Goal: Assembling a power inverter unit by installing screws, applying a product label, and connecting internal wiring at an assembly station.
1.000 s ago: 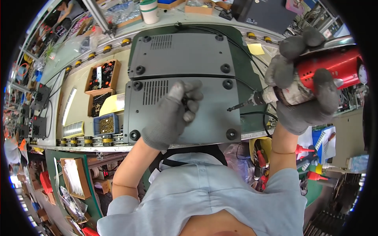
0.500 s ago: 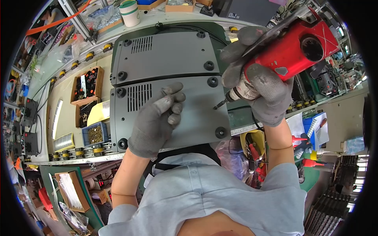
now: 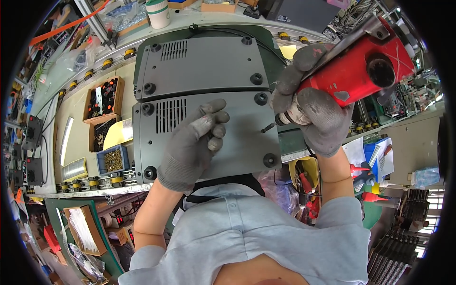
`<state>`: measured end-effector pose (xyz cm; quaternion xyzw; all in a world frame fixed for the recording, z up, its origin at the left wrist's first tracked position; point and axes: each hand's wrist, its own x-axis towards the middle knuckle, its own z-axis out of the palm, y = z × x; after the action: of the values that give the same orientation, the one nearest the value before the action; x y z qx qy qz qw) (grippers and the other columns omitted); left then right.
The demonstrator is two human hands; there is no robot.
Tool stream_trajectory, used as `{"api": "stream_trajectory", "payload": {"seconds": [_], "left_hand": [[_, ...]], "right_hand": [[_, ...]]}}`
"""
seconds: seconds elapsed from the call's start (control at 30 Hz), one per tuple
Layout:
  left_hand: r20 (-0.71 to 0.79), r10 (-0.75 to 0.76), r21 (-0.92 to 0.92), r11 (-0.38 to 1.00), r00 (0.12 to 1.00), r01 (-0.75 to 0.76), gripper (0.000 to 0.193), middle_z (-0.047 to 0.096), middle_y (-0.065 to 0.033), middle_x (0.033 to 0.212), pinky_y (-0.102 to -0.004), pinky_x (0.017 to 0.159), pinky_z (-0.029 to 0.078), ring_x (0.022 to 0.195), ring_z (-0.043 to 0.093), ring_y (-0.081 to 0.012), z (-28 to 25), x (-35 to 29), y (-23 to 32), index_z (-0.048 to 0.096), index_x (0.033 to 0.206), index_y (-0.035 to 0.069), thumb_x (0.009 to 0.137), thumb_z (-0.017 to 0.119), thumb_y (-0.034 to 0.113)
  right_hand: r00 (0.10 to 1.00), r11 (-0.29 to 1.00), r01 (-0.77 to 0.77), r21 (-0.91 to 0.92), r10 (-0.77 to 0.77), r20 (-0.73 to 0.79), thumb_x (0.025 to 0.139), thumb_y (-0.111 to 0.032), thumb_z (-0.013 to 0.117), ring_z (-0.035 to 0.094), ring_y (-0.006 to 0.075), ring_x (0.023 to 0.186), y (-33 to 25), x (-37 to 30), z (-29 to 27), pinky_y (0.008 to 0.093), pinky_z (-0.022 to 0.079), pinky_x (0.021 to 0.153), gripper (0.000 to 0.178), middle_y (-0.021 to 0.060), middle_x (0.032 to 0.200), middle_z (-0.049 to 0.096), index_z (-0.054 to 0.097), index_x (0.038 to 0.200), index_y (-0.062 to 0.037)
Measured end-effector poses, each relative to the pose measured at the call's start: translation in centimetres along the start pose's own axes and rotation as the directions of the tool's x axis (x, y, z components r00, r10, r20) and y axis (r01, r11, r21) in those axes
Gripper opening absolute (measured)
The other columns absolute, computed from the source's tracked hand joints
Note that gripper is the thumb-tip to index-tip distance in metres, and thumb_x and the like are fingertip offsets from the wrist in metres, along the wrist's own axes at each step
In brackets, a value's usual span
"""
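Observation:
My right hand (image 3: 323, 111), in a grey glove, is wrapped round a red power screwdriver (image 3: 354, 71). Its dark bit (image 3: 268, 128) points left and down at the right part of a grey metal housing (image 3: 242, 152); whether the tip touches cannot be told. Above that housing my gloved left hand (image 3: 192, 145) is held with its fingers curled in toward the thumb. What they hold, if anything, is hidden. Black round feet and vent slots show on the near housing. A second grey housing (image 3: 204, 66) of the same kind lies just beyond it.
At left are wooden boxes of small black parts (image 3: 102, 97) and a blue tray of brass-coloured screws (image 3: 113, 161). A white cup (image 3: 157, 14) stands at the back. Yellow rollers (image 3: 107, 63) line the bench. A yellow container of tools (image 3: 304, 173) sits by the front edge.
The red power screwdriver has shifted slightly right, with its bit still over the near housing. My left hand keeps its curled pose. The whole view has shifted a little.

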<state>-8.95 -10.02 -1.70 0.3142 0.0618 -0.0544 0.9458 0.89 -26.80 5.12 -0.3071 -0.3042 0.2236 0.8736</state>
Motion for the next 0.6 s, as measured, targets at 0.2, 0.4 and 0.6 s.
{"api": "stream_trajectory", "payload": {"seconds": [0.2,0.4,0.6], "left_hand": [[-0.001,0.036,-0.017,0.999,0.999,-0.036,0.039,0.052,-0.0069,0.099,-0.0189,0.060,0.039,0.076,0.047,-0.0092,-0.9,0.4,-0.3,0.043,0.124,-0.006,0.091,0.045,0.015],[-0.023,0.009,0.107,0.994,1.000,-0.006,0.044,0.046,0.0017,0.087,-0.0151,0.051,0.031,0.063,0.040,-0.0046,-0.7,-0.8,1.1,0.045,0.121,0.002,0.089,0.053,0.030],[-0.154,0.371,0.244,0.912,0.916,-0.329,0.039,0.032,0.0051,0.060,-0.0182,0.041,0.022,0.049,0.030,-0.0041,-2.8,-6.6,7.0,0.054,0.102,0.001,0.092,0.047,0.038]], "right_hand": [[0.996,0.919,0.057,-0.390,-0.081,-0.045,0.071,-0.008,0.065,0.056,0.0188,0.071,-0.2,0.2,0.4,0.0315,0.048,0.055,0.052,0.0068,0.102,0.052,0.043,0.117,-0.0068],[0.977,0.747,0.116,-0.655,-0.205,-0.061,0.065,-0.013,0.070,0.060,0.0236,0.089,0.5,0.5,1.7,0.0312,0.052,0.064,0.066,0.0115,0.104,0.055,0.040,0.123,-0.0033],[0.930,0.715,0.315,-0.624,-0.364,0.053,0.070,-0.006,0.064,0.057,0.0179,0.055,-2.3,5.1,4.0,0.0291,0.045,0.043,0.050,0.0212,0.093,0.060,0.045,0.115,0.0052]]}}
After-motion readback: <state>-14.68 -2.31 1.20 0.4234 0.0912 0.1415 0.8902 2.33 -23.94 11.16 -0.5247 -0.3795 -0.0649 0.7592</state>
